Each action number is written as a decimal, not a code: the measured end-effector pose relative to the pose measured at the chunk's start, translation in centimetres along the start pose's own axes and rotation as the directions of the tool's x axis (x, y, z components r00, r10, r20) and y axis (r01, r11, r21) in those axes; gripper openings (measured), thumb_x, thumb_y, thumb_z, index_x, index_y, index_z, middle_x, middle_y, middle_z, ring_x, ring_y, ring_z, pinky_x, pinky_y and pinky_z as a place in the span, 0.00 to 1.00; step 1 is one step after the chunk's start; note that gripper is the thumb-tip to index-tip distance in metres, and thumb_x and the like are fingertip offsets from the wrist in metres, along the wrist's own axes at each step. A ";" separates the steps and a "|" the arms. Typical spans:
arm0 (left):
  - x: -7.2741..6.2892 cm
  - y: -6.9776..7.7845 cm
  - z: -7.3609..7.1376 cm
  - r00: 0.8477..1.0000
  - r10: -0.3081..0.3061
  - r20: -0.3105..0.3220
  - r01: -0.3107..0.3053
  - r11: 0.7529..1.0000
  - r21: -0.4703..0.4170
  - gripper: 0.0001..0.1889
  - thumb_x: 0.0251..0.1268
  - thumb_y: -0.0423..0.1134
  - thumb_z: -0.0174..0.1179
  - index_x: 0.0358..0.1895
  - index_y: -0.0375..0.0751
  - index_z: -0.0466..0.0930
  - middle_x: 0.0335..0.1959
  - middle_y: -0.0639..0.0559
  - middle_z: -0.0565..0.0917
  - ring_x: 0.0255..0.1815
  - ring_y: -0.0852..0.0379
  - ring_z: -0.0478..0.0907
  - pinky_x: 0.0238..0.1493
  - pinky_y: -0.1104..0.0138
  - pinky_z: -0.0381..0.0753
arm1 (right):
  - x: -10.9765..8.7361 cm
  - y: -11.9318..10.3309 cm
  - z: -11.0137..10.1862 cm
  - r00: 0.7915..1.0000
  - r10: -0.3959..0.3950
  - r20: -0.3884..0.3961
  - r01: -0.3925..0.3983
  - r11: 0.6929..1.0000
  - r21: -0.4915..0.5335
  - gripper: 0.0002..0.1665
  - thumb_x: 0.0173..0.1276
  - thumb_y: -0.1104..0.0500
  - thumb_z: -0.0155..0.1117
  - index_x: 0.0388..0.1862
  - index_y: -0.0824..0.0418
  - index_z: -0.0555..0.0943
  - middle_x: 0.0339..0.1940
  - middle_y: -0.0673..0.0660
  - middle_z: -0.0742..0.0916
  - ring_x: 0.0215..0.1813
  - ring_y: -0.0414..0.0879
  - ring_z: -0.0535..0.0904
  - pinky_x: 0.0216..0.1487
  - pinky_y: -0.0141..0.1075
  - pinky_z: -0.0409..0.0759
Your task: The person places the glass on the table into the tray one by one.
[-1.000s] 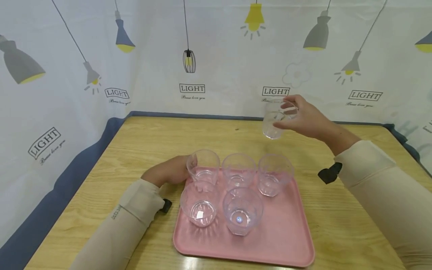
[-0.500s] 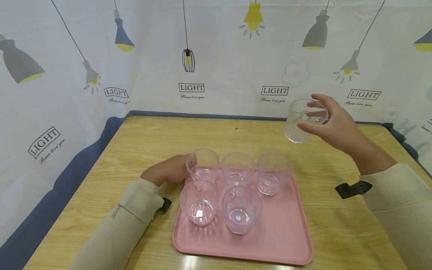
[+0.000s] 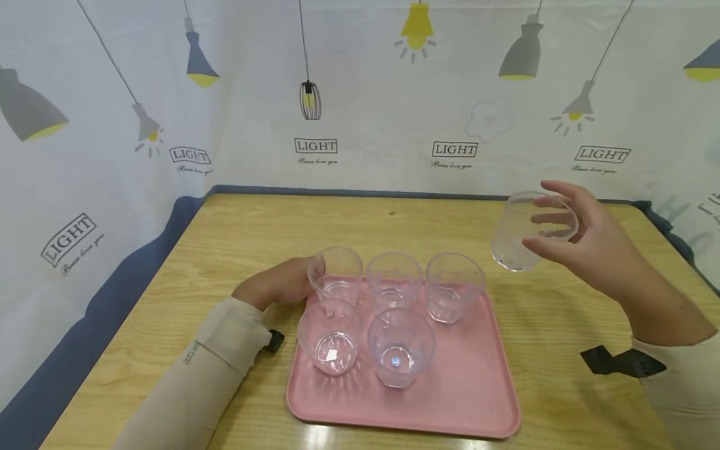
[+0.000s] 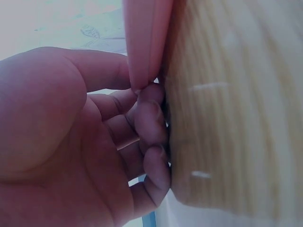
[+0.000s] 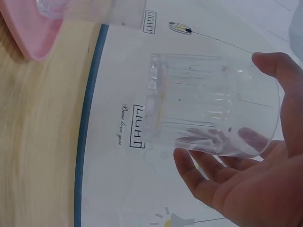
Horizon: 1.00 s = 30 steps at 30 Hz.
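My right hand [image 3: 599,247] grips a clear plastic cup [image 3: 513,234] near its rim, thumb on one side and fingers on the other. The cup is raised over the table to the right of the pink tray [image 3: 461,394], tilted a little. In the right wrist view, this see-through cup [image 5: 194,101] looks empty, its base pointing away from the palm. On the tray, several similar cups stand upright in two rows. My left hand [image 3: 287,281] is at the tray's far left corner. The left wrist view shows its thumb and curled fingers [image 4: 150,125] pinching the tray edge [image 4: 142,42].
The wooden table [image 3: 264,225] runs back to a white cloth [image 3: 371,81] printed with lamps. Nearest the right hand on the tray is the back-row cup [image 3: 452,294]. Bare tray surface shows at its front right. A black strap [image 3: 621,362] hangs at the right cuff.
My right hand has carried its cup rightward, then down and nearer, from behind the tray to beyond its right side. The left hand and the cups on the tray stay in place.
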<state>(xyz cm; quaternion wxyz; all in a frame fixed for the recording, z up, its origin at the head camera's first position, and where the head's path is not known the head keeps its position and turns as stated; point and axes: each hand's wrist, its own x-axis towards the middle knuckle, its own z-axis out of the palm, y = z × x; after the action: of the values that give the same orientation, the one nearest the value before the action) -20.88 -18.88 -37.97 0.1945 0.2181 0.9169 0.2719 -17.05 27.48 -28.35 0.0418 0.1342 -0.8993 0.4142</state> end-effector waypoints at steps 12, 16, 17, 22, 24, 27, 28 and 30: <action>-0.3 0.1 -0.1 1.000 -0.004 -0.017 0.004 1.000 0.002 0.19 0.78 0.49 0.49 0.65 0.49 0.74 0.66 0.45 0.78 0.71 0.42 0.71 0.74 0.46 0.66 | -3.6 1.8 1.0 0.990 -0.049 0.129 0.047 0.999 0.014 0.50 0.64 0.63 0.72 0.78 0.46 0.55 0.67 0.54 0.71 0.56 0.28 0.74 0.42 0.28 0.83; -0.1 0.1 0.0 1.000 0.004 -0.020 -0.003 1.000 0.007 0.19 0.78 0.49 0.49 0.65 0.49 0.75 0.66 0.45 0.78 0.71 0.43 0.71 0.74 0.46 0.66 | -4.5 1.2 1.3 0.980 -0.093 0.175 0.095 0.995 -0.003 0.50 0.61 0.64 0.75 0.76 0.48 0.58 0.66 0.52 0.71 0.55 0.30 0.76 0.45 0.27 0.83; -0.1 0.1 0.0 1.000 0.006 -0.020 -0.006 1.000 0.008 0.20 0.78 0.49 0.49 0.65 0.48 0.74 0.66 0.45 0.78 0.71 0.43 0.71 0.74 0.46 0.67 | -4.7 1.0 1.4 0.976 -0.110 0.187 0.113 0.994 -0.007 0.51 0.60 0.64 0.76 0.76 0.48 0.59 0.66 0.51 0.72 0.55 0.31 0.76 0.46 0.27 0.83; -0.1 0.2 0.0 1.000 0.018 -0.019 -0.018 1.000 0.014 0.20 0.79 0.48 0.49 0.66 0.46 0.74 0.66 0.43 0.79 0.70 0.42 0.72 0.74 0.46 0.67 | -5.5 -0.5 1.7 0.947 -0.172 0.271 0.182 0.983 -0.012 0.55 0.55 0.60 0.80 0.77 0.44 0.59 0.65 0.50 0.75 0.56 0.34 0.78 0.51 0.26 0.83; -0.2 0.2 -0.1 1.000 0.022 -0.020 -0.021 1.000 0.014 0.20 0.79 0.48 0.49 0.66 0.45 0.74 0.65 0.43 0.79 0.70 0.42 0.72 0.73 0.46 0.68 | -5.8 -0.9 1.9 0.933 -0.183 0.309 0.191 0.982 0.002 0.57 0.55 0.59 0.81 0.77 0.43 0.58 0.64 0.51 0.76 0.57 0.35 0.79 0.51 0.28 0.83; -0.2 0.3 -0.1 0.999 0.028 -0.024 -0.027 0.999 0.023 0.20 0.79 0.46 0.49 0.65 0.44 0.74 0.65 0.41 0.79 0.69 0.41 0.73 0.73 0.46 0.68 | -5.9 -1.3 2.2 0.911 -0.217 0.350 0.217 0.975 0.042 0.57 0.55 0.59 0.81 0.78 0.45 0.57 0.61 0.55 0.77 0.58 0.36 0.79 0.51 0.31 0.85; -0.2 0.3 -0.1 0.999 0.032 -0.024 -0.032 0.999 0.029 0.19 0.79 0.46 0.49 0.64 0.43 0.75 0.63 0.41 0.80 0.69 0.40 0.73 0.73 0.46 0.69 | -6.0 -1.3 2.3 0.905 -0.228 0.358 0.224 0.973 0.053 0.57 0.54 0.59 0.81 0.77 0.46 0.58 0.62 0.55 0.77 0.58 0.36 0.79 0.51 0.31 0.85; -0.3 0.4 0.0 0.999 0.036 -0.025 -0.035 0.999 0.039 0.18 0.79 0.45 0.48 0.62 0.41 0.75 0.62 0.40 0.80 0.68 0.40 0.74 0.72 0.45 0.69 | -6.1 -1.5 2.6 0.894 -0.258 0.367 0.250 0.966 0.068 0.56 0.54 0.59 0.81 0.77 0.47 0.59 0.62 0.57 0.77 0.58 0.36 0.80 0.51 0.32 0.85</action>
<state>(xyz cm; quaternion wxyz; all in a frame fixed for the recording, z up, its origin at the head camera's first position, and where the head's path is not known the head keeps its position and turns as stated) -20.58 -18.75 -37.68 0.1737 0.2346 0.9204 0.2602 -10.72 25.81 -30.12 -0.0775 0.3271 -0.8614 0.3807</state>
